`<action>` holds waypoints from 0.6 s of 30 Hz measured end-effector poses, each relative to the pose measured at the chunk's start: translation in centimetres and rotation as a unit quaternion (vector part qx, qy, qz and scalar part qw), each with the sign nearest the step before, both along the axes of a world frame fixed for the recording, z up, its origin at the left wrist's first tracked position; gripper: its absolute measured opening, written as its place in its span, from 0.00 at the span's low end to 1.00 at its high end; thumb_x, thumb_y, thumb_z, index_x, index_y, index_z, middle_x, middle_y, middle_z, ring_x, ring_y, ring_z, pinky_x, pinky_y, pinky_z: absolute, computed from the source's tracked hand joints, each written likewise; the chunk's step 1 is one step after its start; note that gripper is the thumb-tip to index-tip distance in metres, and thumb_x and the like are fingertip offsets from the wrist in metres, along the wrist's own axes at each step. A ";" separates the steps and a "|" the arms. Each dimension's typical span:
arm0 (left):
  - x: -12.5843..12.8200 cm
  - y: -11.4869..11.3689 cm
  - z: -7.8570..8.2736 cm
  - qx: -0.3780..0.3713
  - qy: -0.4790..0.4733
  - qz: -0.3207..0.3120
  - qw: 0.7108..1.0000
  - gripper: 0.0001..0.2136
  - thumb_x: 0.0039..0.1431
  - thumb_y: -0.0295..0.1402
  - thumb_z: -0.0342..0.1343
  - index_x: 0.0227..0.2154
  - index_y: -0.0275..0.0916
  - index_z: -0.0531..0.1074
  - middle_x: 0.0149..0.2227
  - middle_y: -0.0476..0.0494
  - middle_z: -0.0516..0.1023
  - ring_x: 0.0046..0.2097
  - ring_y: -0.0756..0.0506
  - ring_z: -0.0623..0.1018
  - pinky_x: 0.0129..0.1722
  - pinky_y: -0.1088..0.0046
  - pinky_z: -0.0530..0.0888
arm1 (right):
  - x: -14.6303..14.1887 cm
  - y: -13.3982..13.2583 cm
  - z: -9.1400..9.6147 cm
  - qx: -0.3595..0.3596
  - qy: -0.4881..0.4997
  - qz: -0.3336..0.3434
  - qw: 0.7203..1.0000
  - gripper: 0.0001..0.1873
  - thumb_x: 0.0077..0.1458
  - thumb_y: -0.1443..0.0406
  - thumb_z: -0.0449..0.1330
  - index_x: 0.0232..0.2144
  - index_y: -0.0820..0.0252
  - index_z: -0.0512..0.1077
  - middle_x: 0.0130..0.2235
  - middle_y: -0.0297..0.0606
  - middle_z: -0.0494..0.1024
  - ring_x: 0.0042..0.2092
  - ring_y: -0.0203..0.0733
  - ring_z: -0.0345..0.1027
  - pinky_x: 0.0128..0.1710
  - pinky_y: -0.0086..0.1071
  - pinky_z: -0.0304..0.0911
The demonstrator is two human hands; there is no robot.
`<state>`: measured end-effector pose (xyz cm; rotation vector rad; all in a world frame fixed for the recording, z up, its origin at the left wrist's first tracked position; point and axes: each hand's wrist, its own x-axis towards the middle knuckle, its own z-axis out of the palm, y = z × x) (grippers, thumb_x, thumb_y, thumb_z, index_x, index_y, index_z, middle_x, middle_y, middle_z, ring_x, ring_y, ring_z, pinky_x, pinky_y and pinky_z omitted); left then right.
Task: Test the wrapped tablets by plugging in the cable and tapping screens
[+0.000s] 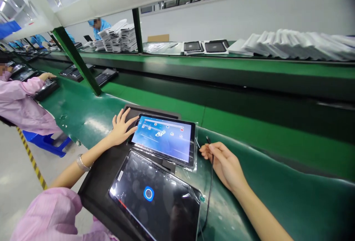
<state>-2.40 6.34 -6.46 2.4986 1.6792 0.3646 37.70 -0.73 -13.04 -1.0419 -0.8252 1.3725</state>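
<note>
A lit tablet point(163, 139) with a blue home screen lies tilted on a black tray point(97, 182) on the green belt. My left hand point(122, 126) rests open against the tablet's left edge, fingers spread. My right hand point(222, 161) is just right of the tablet, fingers pinched on a thin black cable point(210, 193) whose plug end points up near the tablet's right side. A second tablet point(155, 196), dark with a blue ring on its screen, lies nearer to me in clear wrap.
The green conveyor point(249, 182) runs left to right. A green post point(76, 60) stands behind the tray. Stacks of white packets point(294, 43) and more tablets point(215, 46) sit on the far shelf. A person in pink point(22, 100) works at left.
</note>
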 end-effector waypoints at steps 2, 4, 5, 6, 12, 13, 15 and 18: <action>-1.3 0.2 -0.2 0.013 -0.011 0.030 0.999 0.21 0.75 0.46 0.45 0.67 0.55 0.63 0.76 0.42 0.41 0.76 0.30 0.38 0.67 0.30 0.45 | 0.1 0.0 0.0 0.000 0.000 0.002 1.000 0.20 0.51 0.49 0.74 0.30 0.55 0.75 0.35 0.41 0.79 0.36 0.40 0.67 0.36 0.29 0.65; -2.9 0.9 -1.0 0.025 -0.023 0.048 0.998 0.20 0.74 0.45 0.47 0.65 0.55 0.66 0.76 0.41 0.42 0.76 0.30 0.39 0.68 0.31 0.46 | 0.1 0.1 -0.1 0.001 -0.002 0.002 1.000 0.20 0.51 0.48 0.74 0.30 0.55 0.75 0.36 0.41 0.79 0.37 0.40 0.68 0.37 0.29 0.65; -3.7 1.4 -1.5 0.029 -0.034 0.052 0.998 0.20 0.73 0.44 0.50 0.65 0.54 0.66 0.76 0.40 0.43 0.76 0.30 0.40 0.68 0.33 0.46 | 0.1 0.1 -0.1 0.001 -0.002 0.001 1.000 0.20 0.51 0.48 0.74 0.30 0.55 0.75 0.36 0.41 0.79 0.37 0.40 0.67 0.37 0.29 0.65; -4.5 1.9 -2.1 0.031 -0.052 0.053 0.997 0.21 0.71 0.42 0.52 0.64 0.52 0.67 0.75 0.39 0.44 0.76 0.30 0.41 0.69 0.35 0.47 | 0.1 0.2 -0.1 0.001 -0.001 0.000 1.000 0.20 0.51 0.48 0.74 0.30 0.56 0.75 0.36 0.41 0.79 0.37 0.40 0.67 0.37 0.29 0.65; -6.3 4.2 -4.9 0.030 -0.204 0.065 0.976 0.22 0.61 0.24 0.57 0.57 0.46 0.72 0.72 0.41 0.56 0.74 0.36 0.53 0.73 0.48 0.54 | 1.1 -2.0 0.2 -0.029 0.009 -0.016 0.999 0.20 0.51 0.48 0.74 0.30 0.56 0.76 0.36 0.42 0.77 0.37 0.40 0.66 0.36 0.27 0.66; -6.1 4.3 -5.1 0.037 -0.218 0.064 0.973 0.24 0.59 0.23 0.57 0.58 0.46 0.72 0.72 0.43 0.56 0.74 0.36 0.54 0.73 0.49 0.55 | 1.7 -3.0 0.2 -0.038 0.006 -0.020 0.999 0.20 0.51 0.49 0.73 0.29 0.56 0.76 0.36 0.42 0.76 0.37 0.40 0.66 0.36 0.28 0.67; -5.7 4.4 -5.3 0.049 -0.242 0.067 0.967 0.27 0.57 0.20 0.56 0.58 0.46 0.72 0.74 0.44 0.52 0.75 0.36 0.51 0.74 0.48 0.54 | 3.5 -5.3 0.1 -0.047 -0.003 -0.037 0.998 0.20 0.51 0.49 0.73 0.27 0.56 0.73 0.34 0.42 0.74 0.35 0.41 0.64 0.33 0.29 0.67; -5.1 5.1 -5.1 0.050 -0.258 0.103 0.959 0.31 0.52 0.16 0.56 0.59 0.47 0.72 0.76 0.47 0.43 0.76 0.31 0.39 0.72 0.38 0.48 | 7.4 -8.7 -1.0 -0.053 -0.032 -0.055 0.997 0.20 0.52 0.49 0.70 0.28 0.55 0.70 0.31 0.41 0.70 0.34 0.44 0.63 0.32 0.35 0.69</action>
